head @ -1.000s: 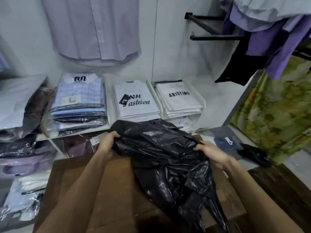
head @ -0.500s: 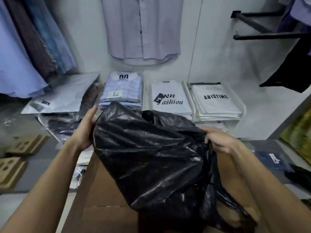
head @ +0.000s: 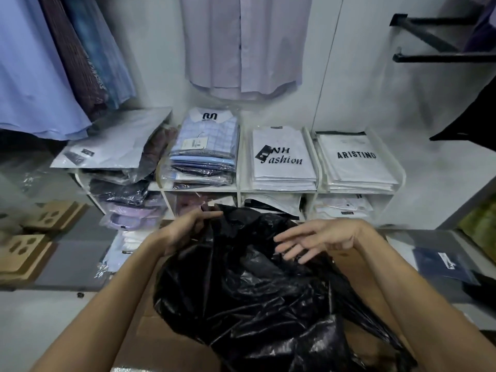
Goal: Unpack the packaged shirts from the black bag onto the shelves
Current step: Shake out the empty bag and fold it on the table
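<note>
The shelves (head: 239, 187) at twelve o'clock are already stacked with packaged shirts (head: 284, 159). The black bag (head: 249, 285) lies slumped on the brown worktop (head: 161, 342) at six o'clock, its long axis running from six towards twelve, mouth apparently towards the shelves. Its far rim is gripped by the left hand (head: 185, 232); the right hand (head: 319, 237) hovers over it, fingers spread, nothing held. The mouth is best held wide while the free hand is reached inside.

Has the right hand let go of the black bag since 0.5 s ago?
Yes. The right hand now hovers open over the black bag, fingers spread, in front of the shelf; half a second earlier it gripped the bag's edge.
</note>
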`<action>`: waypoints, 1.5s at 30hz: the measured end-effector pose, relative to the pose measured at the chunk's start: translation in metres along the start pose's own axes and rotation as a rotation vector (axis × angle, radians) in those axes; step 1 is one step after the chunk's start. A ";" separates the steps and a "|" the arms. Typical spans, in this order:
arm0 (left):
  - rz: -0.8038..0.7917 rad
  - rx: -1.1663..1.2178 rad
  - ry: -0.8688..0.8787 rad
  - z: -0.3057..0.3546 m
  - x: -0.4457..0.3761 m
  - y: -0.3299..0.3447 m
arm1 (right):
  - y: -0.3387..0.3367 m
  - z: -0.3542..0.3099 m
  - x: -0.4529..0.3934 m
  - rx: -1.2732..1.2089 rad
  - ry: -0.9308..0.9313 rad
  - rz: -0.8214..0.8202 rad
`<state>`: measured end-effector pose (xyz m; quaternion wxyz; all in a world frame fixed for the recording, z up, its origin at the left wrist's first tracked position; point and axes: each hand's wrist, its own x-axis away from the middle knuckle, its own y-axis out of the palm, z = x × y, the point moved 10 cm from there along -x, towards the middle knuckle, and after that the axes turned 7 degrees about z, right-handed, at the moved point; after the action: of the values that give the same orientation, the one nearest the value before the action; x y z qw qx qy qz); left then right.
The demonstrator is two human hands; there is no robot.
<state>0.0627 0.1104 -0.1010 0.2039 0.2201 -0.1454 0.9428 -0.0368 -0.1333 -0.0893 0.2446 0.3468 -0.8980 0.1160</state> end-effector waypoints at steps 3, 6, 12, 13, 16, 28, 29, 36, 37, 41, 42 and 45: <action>0.025 -0.036 0.057 0.001 -0.002 0.018 | 0.012 0.010 -0.029 0.024 0.232 0.237; 0.082 -0.126 0.231 0.014 0.001 0.028 | 0.040 0.014 -0.057 0.076 0.306 0.306; 0.444 -0.597 0.292 0.017 -0.006 -0.039 | 0.009 0.032 -0.067 0.229 0.258 0.517; 0.520 -0.646 0.265 0.015 -0.004 -0.060 | -0.010 0.040 -0.056 0.253 0.262 0.576; 0.702 -0.699 0.126 -0.008 0.006 -0.137 | -0.071 0.058 -0.004 0.264 0.249 0.857; 0.871 -0.416 0.185 0.064 0.000 -0.189 | -0.129 0.062 0.061 -0.517 -0.122 1.272; 0.879 -0.444 0.198 0.079 0.004 -0.186 | -0.131 0.068 0.068 -0.619 -0.135 1.325; 0.823 -0.498 0.441 0.161 0.002 -0.171 | -0.128 0.077 0.063 -0.467 -0.018 1.086; 0.800 -0.509 0.455 0.167 0.003 -0.169 | -0.127 0.079 0.059 -0.384 0.012 1.095; 0.845 -0.460 0.553 0.200 0.012 -0.177 | -0.136 0.098 0.061 -0.135 0.068 1.321; 0.846 -0.450 0.562 0.209 0.015 -0.177 | -0.134 0.099 0.061 -0.106 0.057 1.347; 0.805 -0.504 0.581 0.232 0.022 -0.151 | -0.116 0.090 0.043 -0.102 0.028 1.291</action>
<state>0.1950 0.1647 0.1373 -0.0943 -0.1772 -0.3768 0.9043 -0.0171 -0.2764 -0.1391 0.1537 -0.2765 -0.9270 0.2014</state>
